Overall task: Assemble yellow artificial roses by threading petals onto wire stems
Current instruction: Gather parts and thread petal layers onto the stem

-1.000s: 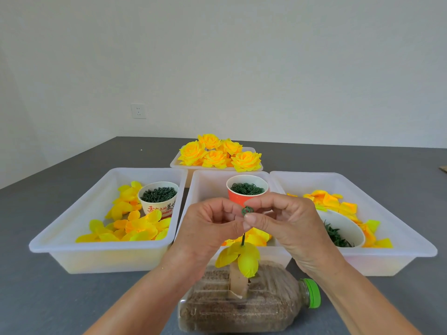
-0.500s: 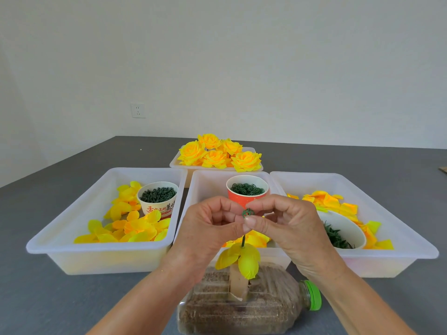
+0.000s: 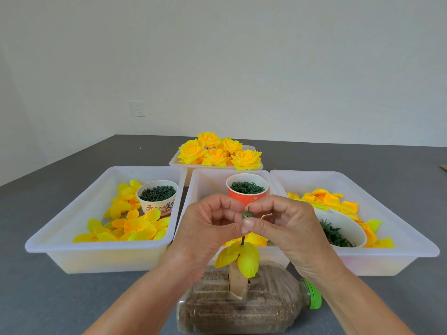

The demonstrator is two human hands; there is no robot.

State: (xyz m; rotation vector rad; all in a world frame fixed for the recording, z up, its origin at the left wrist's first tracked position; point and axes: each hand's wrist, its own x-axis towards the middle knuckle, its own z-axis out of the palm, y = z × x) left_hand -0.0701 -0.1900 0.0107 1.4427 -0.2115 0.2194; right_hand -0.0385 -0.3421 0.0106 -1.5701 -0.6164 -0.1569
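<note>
A thin green wire stem (image 3: pixel 242 240) stands upright from a holder on a sand-filled bottle (image 3: pixel 242 308) lying on its side. Yellow petals (image 3: pixel 242 258) hang low on the stem. Near the stem's top sits a small green ring (image 3: pixel 248 214). My left hand (image 3: pixel 208 228) and my right hand (image 3: pixel 283 226) meet there, fingertips pinching the ring on the wire from both sides.
Three white trays stand behind: the left tray (image 3: pixel 72 247) holds petals and a cup of green pieces (image 3: pixel 157 197), the middle one a red cup of green rings (image 3: pixel 246 189), the right tray (image 3: pixel 411 245) petals and a bowl of green parts (image 3: pixel 338 228). Finished roses (image 3: pixel 217 152) lie further back.
The green ring has slid slightly down the wire, whose tip now shows above it. Both hands stay in place, pinching.
</note>
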